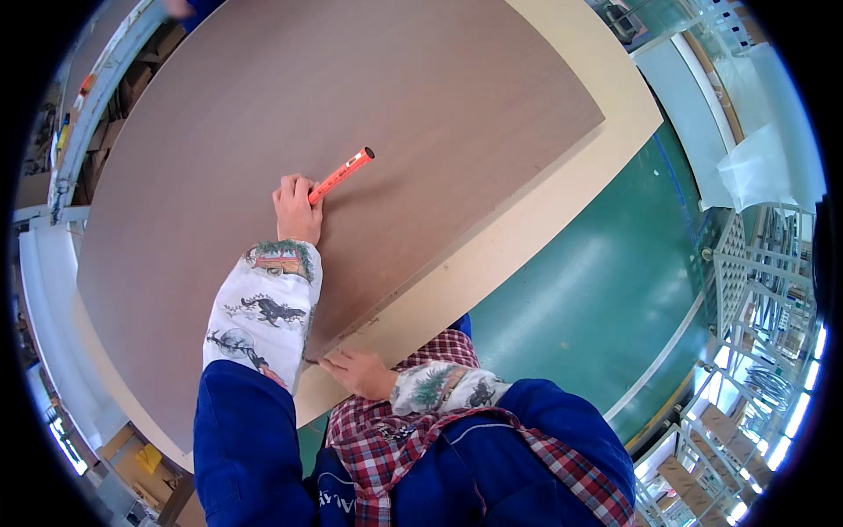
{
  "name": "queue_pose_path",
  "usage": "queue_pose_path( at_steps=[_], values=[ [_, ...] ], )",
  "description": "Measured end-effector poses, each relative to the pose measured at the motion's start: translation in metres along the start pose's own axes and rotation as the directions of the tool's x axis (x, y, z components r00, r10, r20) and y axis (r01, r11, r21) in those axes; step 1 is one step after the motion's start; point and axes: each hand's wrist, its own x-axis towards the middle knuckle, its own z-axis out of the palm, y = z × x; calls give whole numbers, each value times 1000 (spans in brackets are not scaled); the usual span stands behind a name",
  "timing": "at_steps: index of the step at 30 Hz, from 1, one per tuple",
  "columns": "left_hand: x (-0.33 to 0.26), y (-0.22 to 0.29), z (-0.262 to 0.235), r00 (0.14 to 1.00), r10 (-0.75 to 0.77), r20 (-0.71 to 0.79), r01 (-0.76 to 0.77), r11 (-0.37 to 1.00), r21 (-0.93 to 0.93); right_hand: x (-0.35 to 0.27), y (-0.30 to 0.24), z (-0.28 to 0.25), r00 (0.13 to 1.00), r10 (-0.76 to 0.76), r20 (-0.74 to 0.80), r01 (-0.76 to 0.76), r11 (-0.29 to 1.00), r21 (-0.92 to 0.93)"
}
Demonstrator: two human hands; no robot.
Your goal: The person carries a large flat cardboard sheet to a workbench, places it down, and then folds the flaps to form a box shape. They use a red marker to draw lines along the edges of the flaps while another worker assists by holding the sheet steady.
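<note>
My left hand (pixel 299 209) reaches out over a large brown board (pixel 421 114), its fingers closed round an orange-red marker (pixel 338 178). The marker is slanted, and its dark round end points up and to the right. Whether its lower end touches the board is hidden by my fingers. Down by the near edge, my right hand (pixel 362 373) rests on the pale board (pixel 492 230) under the brown one. Its fingers stretch leftward to the brown board's edge. A small dark thin thing (pixel 311 361) shows by those fingertips; I cannot tell what it is.
Green floor (pixel 580 281) lies right of the boards. A white metal frame (pixel 85 123) with cardboard pieces stands at the far left. On the right are a white rack (pixel 733 263) and translucent plastic sheeting (pixel 764 167). Part of another person's hand (pixel 179 8) shows at the top left.
</note>
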Motion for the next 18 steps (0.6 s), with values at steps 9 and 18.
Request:
queue_pose_path(
  at_steps=[9,18],
  values=[
    [15,29,17,998,-65,-22,67,992,105,-28,105,-120,938,146,-313,-238,931,-278],
    [89,100,88,998,-14,-53,17,998,55,-42,271,-338,703,148,-695,-598,652,-466]
  ],
)
